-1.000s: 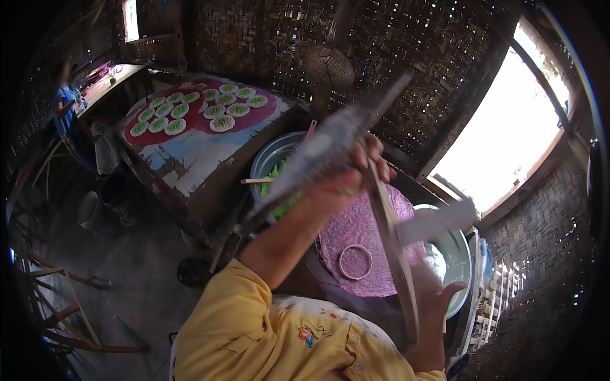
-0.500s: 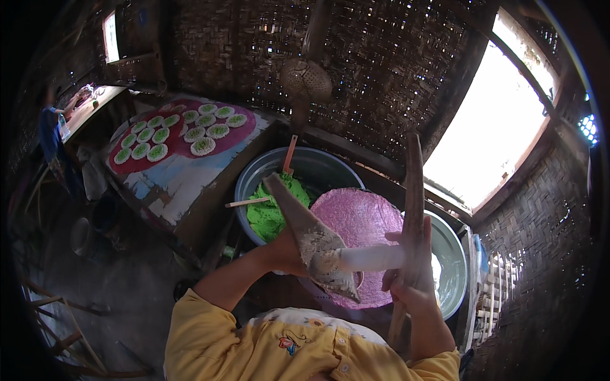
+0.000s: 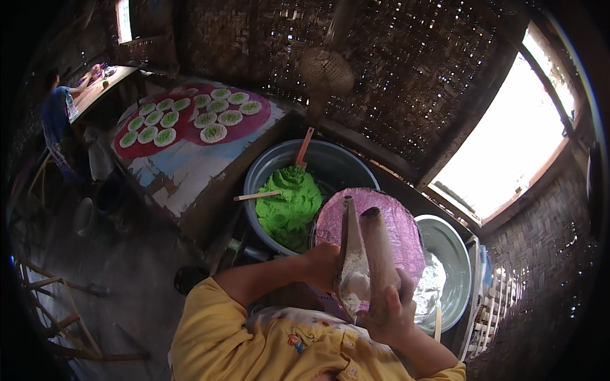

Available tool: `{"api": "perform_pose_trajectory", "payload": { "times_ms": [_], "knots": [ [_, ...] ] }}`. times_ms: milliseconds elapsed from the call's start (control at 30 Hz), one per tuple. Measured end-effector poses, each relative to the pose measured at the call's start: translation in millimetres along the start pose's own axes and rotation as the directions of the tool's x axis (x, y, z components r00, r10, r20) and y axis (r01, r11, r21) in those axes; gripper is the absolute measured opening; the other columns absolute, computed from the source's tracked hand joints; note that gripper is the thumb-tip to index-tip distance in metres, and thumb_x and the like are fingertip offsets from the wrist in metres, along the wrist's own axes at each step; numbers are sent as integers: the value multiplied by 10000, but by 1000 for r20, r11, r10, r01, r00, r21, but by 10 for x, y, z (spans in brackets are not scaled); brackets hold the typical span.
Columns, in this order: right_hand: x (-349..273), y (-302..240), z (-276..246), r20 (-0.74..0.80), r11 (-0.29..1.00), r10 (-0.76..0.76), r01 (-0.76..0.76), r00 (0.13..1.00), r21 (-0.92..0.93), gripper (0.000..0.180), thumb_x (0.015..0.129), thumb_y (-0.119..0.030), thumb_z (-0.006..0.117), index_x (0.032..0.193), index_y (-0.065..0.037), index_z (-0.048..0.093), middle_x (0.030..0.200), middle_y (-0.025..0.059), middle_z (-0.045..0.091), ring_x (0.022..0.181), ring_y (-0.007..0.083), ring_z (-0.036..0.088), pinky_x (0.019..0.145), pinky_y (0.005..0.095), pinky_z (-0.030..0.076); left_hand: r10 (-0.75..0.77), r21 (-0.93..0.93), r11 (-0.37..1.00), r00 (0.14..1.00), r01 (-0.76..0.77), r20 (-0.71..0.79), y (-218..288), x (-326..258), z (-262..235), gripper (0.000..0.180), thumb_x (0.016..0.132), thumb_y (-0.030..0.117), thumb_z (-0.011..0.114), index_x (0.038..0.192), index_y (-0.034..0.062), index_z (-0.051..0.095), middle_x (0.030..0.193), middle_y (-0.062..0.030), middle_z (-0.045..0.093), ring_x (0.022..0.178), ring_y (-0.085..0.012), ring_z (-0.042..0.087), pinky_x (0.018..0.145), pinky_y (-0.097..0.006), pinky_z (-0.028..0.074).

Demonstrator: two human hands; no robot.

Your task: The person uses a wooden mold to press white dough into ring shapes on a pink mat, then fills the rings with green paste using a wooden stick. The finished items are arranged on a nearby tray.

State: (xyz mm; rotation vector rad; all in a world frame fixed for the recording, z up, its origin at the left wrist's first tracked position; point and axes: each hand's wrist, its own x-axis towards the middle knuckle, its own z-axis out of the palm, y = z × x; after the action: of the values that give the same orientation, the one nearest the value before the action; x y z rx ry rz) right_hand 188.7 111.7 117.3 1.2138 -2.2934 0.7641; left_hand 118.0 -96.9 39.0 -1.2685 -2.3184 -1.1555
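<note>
Between my hands is a wooden hand press, made of a pointed flat board (image 3: 351, 251) and a thick round bar (image 3: 379, 251), both nearly upright. A short white cylinder (image 3: 359, 285) shows between them, and white paste is smeared on the board. My left hand (image 3: 319, 265) is closed on the board's left side, its fingertips hidden behind the wood. Around the lower part of the bar, my right hand (image 3: 391, 311) is wrapped. Under the press lies a round tray covered in shiny pink sheet (image 3: 403, 244). What lies directly beneath the press is hidden.
A blue-grey basin (image 3: 356, 166) holds green dough (image 3: 289, 206), a red-orange spatula (image 3: 305, 146) and a wooden stick (image 3: 257, 195). At right stands a pale basin (image 3: 460, 279) of white dough (image 3: 431, 286). Green-and-white rounds (image 3: 214, 133) cover red sheets. A person (image 3: 56, 120) stands far left.
The board and bar have come much closer together, so less of the white cylinder shows. The press has turned more upright, and my right hand has moved lower and left. The view has shifted slightly.
</note>
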Motion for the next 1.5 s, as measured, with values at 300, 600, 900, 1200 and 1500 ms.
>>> {"api": "perform_pose_trajectory", "payload": {
  "times_ms": [300, 600, 900, 1200, 1500],
  "knots": [
    [-338, 467, -80, 468, 249, 560, -678, 683, 692, 943, 592, -278, 812, 1346, -55, 291, 1201, 200, 436, 949, 256, 545, 701, 349, 472, -72, -88, 994, 990, 61, -121, -207, 168, 142, 356, 619, 378, 737, 810, 92, 647, 699, -106, 637, 666, -307, 637, 611, -387, 515],
    [-608, 624, -234, 795, -384, 44, -725, 604, 572, 1183, 571, -741, 656, 1341, 62, 256, 1123, 207, 511, 980, 311, 545, 853, 405, 437, 78, -830, -544, 978, -122, -195, -44, 915, -571, 1030, 649, -29, 701, 1461, 205, 112, 1500, -110, 168, 1351, -282, 256, 1077, -475, 228],
    [-664, 753, -551, 899, -361, 58, -831, 434, 424, 1301, 548, -895, 461, 1360, 92, 221, 1158, 224, 503, 1054, 322, 529, 906, 420, 414, -103, -958, -192, 975, -212, -195, -274, 1079, -167, 827, 708, 3, 673, 1414, 99, 252, 1310, -134, 455, 1276, -298, 377, 1062, -491, 295],
    [-821, 1066, -550, 952, -418, 240, -865, 189, 278, 961, 763, -620, 526, 1403, 19, 203, 1152, 213, 535, 989, 330, 568, 880, 431, 438, -447, -809, -519, 894, -276, -18, -781, 853, 485, 485, 863, 580, 446, 975, 145, 629, 984, -76, 618, 1051, -288, 544, 927, -448, 414],
    [-682, 936, -432, 927, -305, 334, -911, 171, 278, 791, 780, -496, 609, 1313, 20, 336, 1170, 212, 495, 1006, 303, 553, 832, 398, 463, -436, -788, -521, 896, -327, -83, -931, 576, 423, 527, 903, 583, 325, 904, 158, 638, 914, -85, 590, 956, -291, 570, 624, -369, 532]
  ]
}}
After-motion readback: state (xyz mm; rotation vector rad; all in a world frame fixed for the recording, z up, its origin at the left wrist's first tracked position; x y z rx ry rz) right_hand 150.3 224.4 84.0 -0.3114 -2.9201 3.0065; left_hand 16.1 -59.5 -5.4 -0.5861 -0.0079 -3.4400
